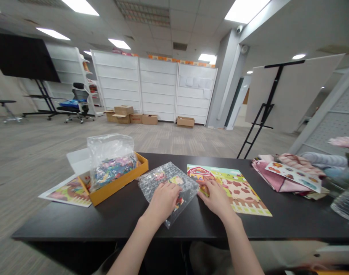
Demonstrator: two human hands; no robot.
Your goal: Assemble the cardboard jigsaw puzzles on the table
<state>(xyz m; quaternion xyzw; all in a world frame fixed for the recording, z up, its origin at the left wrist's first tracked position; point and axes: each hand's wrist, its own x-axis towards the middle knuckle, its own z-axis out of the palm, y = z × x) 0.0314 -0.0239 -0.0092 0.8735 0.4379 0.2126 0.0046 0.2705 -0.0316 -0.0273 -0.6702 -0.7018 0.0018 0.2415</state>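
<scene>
A clear plastic bag [151, 191] lies flat on the black table, with several small colourful puzzle pieces [176, 180] on it. My left hand [165, 198] rests over this bag, fingers loosely bent and slightly apart, touching the bag or its pieces. To the right is a farm puzzle board [241, 189] with a red barn, a cow and a white fence. At the board's left edge, the thumb and fingers of my right hand [216, 196] close around a small orange-brown puzzle piece [203, 188]. The fingers partly hide that piece.
On the left, a yellow box [119, 185] holds a plastic bag of puzzle pieces [114, 168]; a farm picture sheet [73, 193] lies beside it. Folded cloths [273, 175] and a sticker sheet [294, 176] lie at right, near a glass vase [346, 202]. The table's front edge [85, 237] is close.
</scene>
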